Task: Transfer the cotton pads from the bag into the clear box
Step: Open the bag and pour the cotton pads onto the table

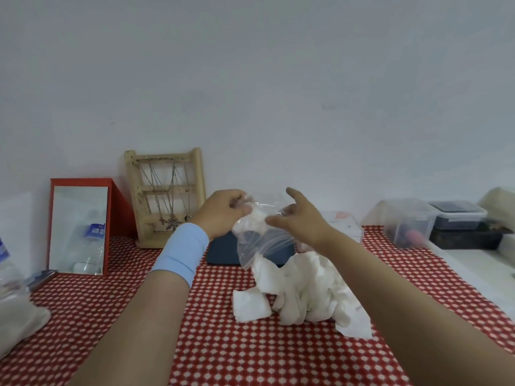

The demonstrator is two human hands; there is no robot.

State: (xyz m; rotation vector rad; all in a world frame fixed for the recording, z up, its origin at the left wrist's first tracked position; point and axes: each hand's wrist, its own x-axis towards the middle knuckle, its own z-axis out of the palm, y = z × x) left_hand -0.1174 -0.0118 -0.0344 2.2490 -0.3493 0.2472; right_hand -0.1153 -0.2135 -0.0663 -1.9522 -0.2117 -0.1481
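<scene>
Plain pale wall behind a cloth-covered table.
The upper two thirds of the frame are filled by a bare, evenly lit off-white wall (pixel 250 79); across the lower part a table (pixel 223 358) is covered in red cloth patterned with white dots, and a white surface (pixel 473 263) is seen at the right edge.

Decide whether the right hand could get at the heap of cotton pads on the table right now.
Probably yes. The cotton pads lie uncovered on the tablecloth below the right hand; only the hanging bag, which the left hand grips, partly overlaps them.
</scene>
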